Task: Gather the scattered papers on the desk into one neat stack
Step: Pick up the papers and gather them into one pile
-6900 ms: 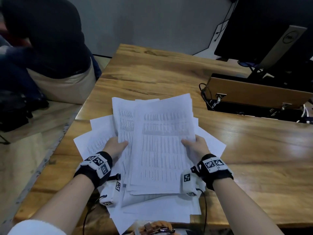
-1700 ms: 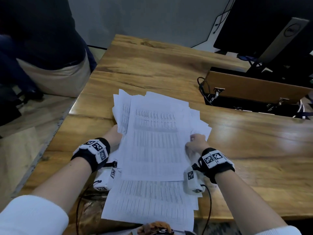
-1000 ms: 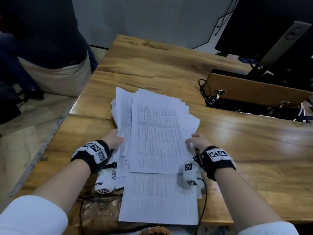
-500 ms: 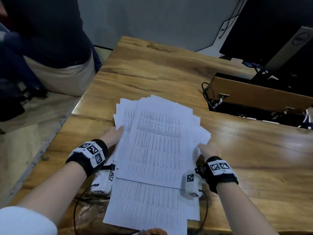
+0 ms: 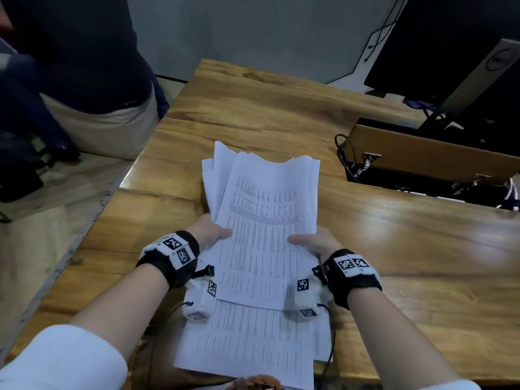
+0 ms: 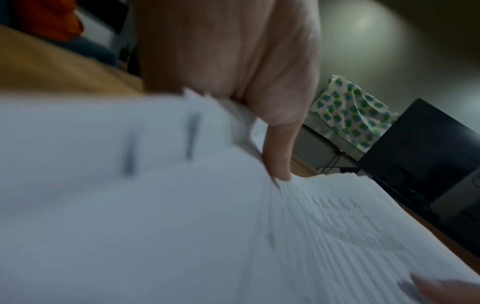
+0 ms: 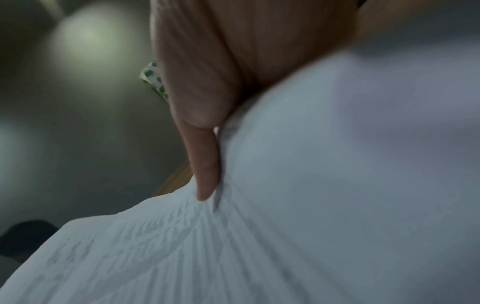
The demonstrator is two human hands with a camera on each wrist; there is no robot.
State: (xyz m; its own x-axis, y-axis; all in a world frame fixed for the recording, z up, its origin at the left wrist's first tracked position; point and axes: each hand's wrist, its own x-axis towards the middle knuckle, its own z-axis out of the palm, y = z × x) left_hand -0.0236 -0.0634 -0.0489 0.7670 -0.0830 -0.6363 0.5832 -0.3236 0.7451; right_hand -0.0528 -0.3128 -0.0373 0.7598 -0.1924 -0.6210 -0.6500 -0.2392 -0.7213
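both hands, left hand (image 5: 209, 230) at nine o'clock and right hand (image 5: 315, 243) at three, grip clamped on the papers (image 5: 264, 220) (edges uneven), squaring them; next, tapping on the worktop (image 5: 408, 249).

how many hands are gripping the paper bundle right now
2. The left hand grips the left edge of the paper bundle; the right hand grips its right edge. The fingers beneath are hidden.

The fanned papers (image 5: 264, 220) are now squeezed narrower between both hands, thumbs on top.
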